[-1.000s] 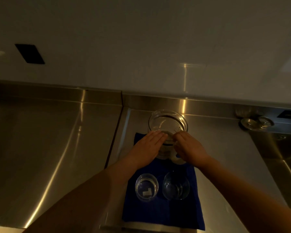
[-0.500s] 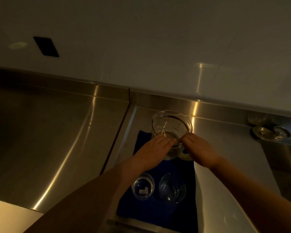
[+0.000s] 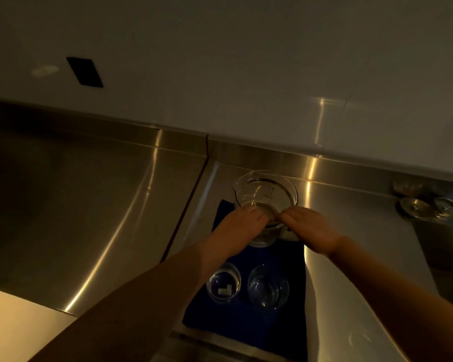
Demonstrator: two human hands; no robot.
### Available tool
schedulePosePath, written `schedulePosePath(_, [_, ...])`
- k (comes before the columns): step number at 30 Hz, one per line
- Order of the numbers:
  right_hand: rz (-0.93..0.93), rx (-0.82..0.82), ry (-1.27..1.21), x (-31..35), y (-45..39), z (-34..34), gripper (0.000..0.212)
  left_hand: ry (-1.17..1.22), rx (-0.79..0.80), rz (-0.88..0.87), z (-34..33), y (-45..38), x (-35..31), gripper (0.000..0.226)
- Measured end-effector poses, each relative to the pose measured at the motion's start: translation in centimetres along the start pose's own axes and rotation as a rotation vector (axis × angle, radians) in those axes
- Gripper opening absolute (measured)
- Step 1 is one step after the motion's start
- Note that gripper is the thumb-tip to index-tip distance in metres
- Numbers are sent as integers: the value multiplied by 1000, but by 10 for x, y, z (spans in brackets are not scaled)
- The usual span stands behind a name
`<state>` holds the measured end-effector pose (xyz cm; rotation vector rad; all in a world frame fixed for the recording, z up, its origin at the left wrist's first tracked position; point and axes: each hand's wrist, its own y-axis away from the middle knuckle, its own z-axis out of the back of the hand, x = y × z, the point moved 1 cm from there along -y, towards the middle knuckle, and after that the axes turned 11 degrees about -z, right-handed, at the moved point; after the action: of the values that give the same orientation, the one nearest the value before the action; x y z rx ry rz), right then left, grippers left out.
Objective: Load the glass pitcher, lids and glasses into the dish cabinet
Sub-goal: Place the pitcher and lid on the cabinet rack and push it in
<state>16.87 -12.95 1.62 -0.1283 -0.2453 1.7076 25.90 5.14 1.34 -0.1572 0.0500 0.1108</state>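
Both hands, left [image 3: 242, 226] and right [image 3: 310, 231], clasp the glass pitcher [image 3: 266, 194] between them.

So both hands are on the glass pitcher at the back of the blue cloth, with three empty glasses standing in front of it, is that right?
Not quite: the head view shows two glasses, not three. The left hand and right hand are on the glass pitcher at the back of the blue cloth.

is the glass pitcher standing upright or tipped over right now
Upright. The pitcher stands on the blue cloth with its round mouth facing up, both hands on its near side: left hand, right hand.
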Motion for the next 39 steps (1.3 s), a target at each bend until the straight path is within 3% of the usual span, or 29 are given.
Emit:
schedulePosePath(7, [-1,31,24,-10,-1,1,48,59,-45,6,-5,-6,-8,51])
schedulePosePath(13, [-76,-33,-36,12,0,-8,31,58,-76,4,-2,6,7,49])
schedulePosePath(21, [-212,113,-3,25,-19,-16,21,96,-67,91,-13,5,3,48])
schedulePosePath(24, [-221,76,-26,28,-22,-12,16,94,-51,87,-14,6,2,49])
schedulePosePath(31, [-224,39,-62,32,-21,-9,13,82,-65,49,-2,18,-2,55])
schedulePosePath(39, [-184,10,12,31,-11,-19,25,-4,-28,81,-9,35,-16,62])
